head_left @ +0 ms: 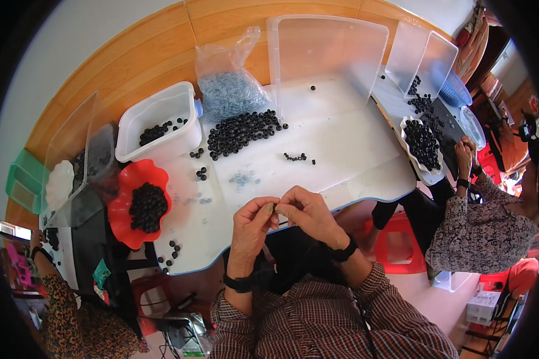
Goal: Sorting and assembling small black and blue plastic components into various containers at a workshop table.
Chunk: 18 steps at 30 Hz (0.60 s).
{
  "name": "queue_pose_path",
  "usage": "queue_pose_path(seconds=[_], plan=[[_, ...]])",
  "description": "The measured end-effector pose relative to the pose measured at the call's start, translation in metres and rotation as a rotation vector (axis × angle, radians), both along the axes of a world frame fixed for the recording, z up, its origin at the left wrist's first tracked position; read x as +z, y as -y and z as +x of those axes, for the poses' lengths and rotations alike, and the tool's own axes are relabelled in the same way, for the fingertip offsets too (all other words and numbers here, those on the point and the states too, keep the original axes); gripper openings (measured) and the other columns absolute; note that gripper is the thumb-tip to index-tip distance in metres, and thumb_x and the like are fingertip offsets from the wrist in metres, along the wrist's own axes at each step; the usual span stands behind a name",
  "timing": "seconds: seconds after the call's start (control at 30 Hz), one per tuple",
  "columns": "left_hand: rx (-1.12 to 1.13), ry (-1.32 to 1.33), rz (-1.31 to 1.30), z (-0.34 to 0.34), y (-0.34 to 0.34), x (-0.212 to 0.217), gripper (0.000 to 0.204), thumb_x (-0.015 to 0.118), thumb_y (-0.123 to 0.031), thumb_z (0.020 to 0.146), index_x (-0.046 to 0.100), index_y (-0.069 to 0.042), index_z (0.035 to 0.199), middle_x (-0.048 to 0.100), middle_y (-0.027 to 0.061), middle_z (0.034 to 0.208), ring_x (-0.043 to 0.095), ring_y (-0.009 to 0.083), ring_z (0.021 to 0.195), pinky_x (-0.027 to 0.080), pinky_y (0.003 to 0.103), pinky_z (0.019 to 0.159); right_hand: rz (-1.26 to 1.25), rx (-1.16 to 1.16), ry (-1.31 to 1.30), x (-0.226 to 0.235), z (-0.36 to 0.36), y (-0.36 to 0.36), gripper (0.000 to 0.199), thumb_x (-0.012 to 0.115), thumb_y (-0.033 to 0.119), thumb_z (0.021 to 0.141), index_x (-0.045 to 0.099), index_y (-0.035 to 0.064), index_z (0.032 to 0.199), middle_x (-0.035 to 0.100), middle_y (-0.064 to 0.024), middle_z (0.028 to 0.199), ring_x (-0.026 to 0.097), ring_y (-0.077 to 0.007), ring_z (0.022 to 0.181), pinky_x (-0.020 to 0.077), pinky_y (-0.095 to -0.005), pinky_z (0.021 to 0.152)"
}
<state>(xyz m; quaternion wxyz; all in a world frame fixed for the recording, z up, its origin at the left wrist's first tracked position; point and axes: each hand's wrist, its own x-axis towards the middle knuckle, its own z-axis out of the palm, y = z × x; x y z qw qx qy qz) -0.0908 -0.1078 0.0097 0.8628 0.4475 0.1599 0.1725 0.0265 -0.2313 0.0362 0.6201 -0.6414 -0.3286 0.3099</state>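
My left hand [253, 226] and my right hand [310, 214] meet just over the front edge of the white table [335, 140]. Both are closed in a pinch, fingertips nearly touching. Whatever they hold between them is too small or too covered to make out. Beyond them lies a short row of small black round pieces [295, 157]. A larger spread of black round pieces [239, 134] sits farther back. Tiny clear bluish pieces [243, 179] are scattered in front of it.
At left stand a red scalloped bowl [121, 206] and a white tub [156, 107], both with black pieces. A clear bag [229, 90] of bluish pieces leans at the back beside a translucent upright bin [329, 60]. Co-workers sit left and right; a white scalloped dish [407, 146] is at right.
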Motion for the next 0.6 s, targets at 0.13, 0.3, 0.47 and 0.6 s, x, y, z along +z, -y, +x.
queue_pose_path(seconds=[0.13,0.3,0.47,0.6], plan=[[0.017,0.008,-0.150,0.002,0.006,-0.003,0.021,0.055,-0.009,0.097,0.062,0.004,0.111,0.065,0.0085,0.089,0.058,0.0097,0.070,0.048,0.023,0.061,-0.089,-0.228,0.246,-0.009,0.027,-0.002,0.011,0.065,0.010,0.088,0.061,0.0007,0.092,0.063,-0.0096,0.074,0.062,-0.0173,0.062,0.0492,-0.0303,0.055],[0.015,0.018,-0.180,0.005,0.009,-0.010,0.021,0.055,-0.010,0.097,0.062,0.004,0.111,0.066,0.0091,0.090,0.058,0.0094,0.069,0.048,0.023,0.060,-0.244,-0.485,0.783,-0.041,0.069,0.001,0.014,0.061,0.006,0.087,0.062,0.0027,0.100,0.060,-0.0155,0.086,0.061,-0.0322,0.070,0.0499,-0.0403,0.063],[0.026,0.001,-0.184,0.003,0.011,-0.012,0.022,0.055,-0.010,0.097,0.062,0.004,0.111,0.066,0.0093,0.090,0.058,0.0096,0.070,0.048,0.023,0.060,-0.432,-0.453,0.921,-0.042,0.074,0.001,0.019,0.058,0.006,0.088,0.062,0.0045,0.106,0.056,-0.0166,0.094,0.062,-0.0354,0.074,0.0504,-0.0435,0.066],[0.014,0.011,-0.172,0.004,0.011,-0.010,0.022,0.055,-0.010,0.097,0.062,0.005,0.111,0.067,0.0095,0.090,0.058,0.0099,0.070,0.048,0.023,0.060,-0.524,-0.376,0.954,-0.045,0.077,0.001,0.017,0.058,0.006,0.087,0.063,0.0044,0.103,0.055,-0.0161,0.097,0.062,-0.0352,0.074,0.0507,-0.0442,0.067]])
